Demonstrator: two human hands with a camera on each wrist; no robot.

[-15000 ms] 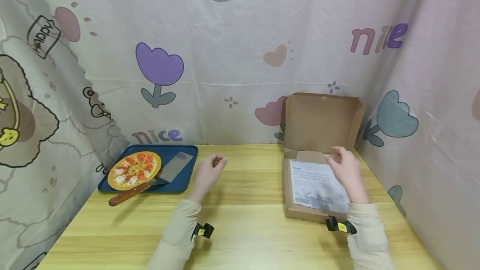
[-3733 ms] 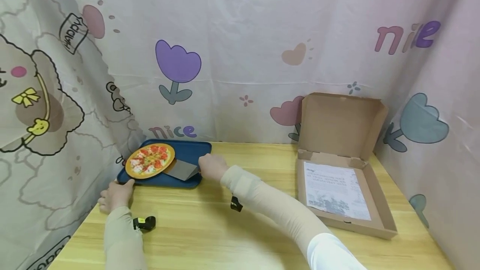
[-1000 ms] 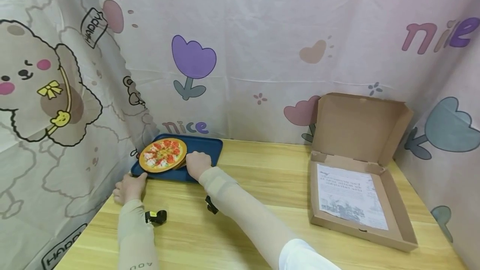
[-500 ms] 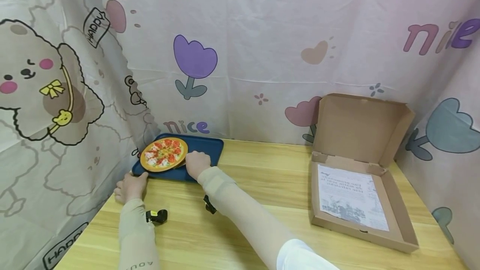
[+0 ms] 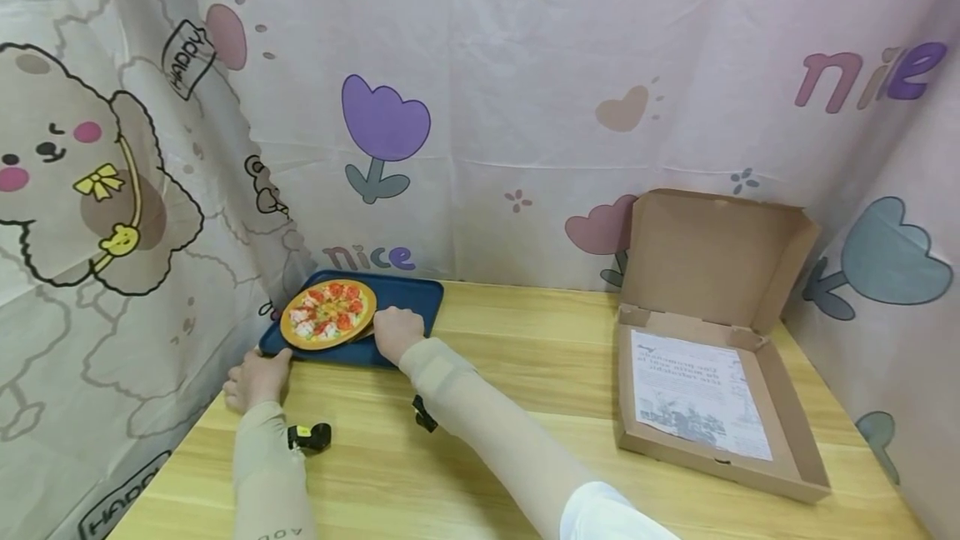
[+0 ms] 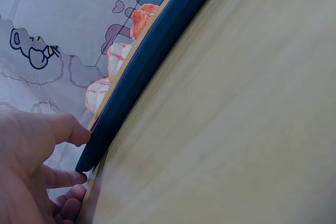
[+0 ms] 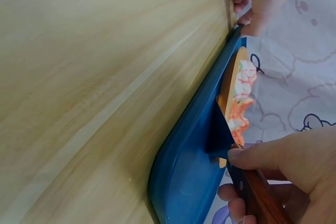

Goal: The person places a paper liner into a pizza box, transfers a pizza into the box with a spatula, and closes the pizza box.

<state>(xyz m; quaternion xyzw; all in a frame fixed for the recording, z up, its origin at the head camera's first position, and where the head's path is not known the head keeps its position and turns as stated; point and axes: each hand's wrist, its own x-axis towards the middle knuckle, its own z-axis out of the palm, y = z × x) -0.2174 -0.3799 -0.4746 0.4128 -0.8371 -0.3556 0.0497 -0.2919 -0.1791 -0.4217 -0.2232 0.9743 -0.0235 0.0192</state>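
Observation:
A toy-like round pizza (image 5: 327, 314) with tomato and white toppings lies at the left of the blue tray (image 5: 416, 294). My left hand (image 5: 257, 382) pinches the tray's near left corner, thumb on the rim and a finger beneath, as the left wrist view shows. In my right hand (image 5: 397, 333) is a pizza server, gripped by its wooden handle (image 7: 262, 198). Its metal blade (image 7: 218, 135) reaches under the pizza's right side, so most of it is hidden. The thumb presses along the top of the handle.
An open cardboard pizza box (image 5: 716, 265) stands at the right of the wooden table (image 5: 525, 357), lid upright against the curtain. A printed paper sheet (image 5: 693, 398) lines its bottom. Patterned curtains (image 5: 517, 107) close off the back and sides.
The server, lying on the tray earliest, is now in my right hand. That hand has moved left, and the blade has slid under the pizza. My left hand has taken the tray's corner.

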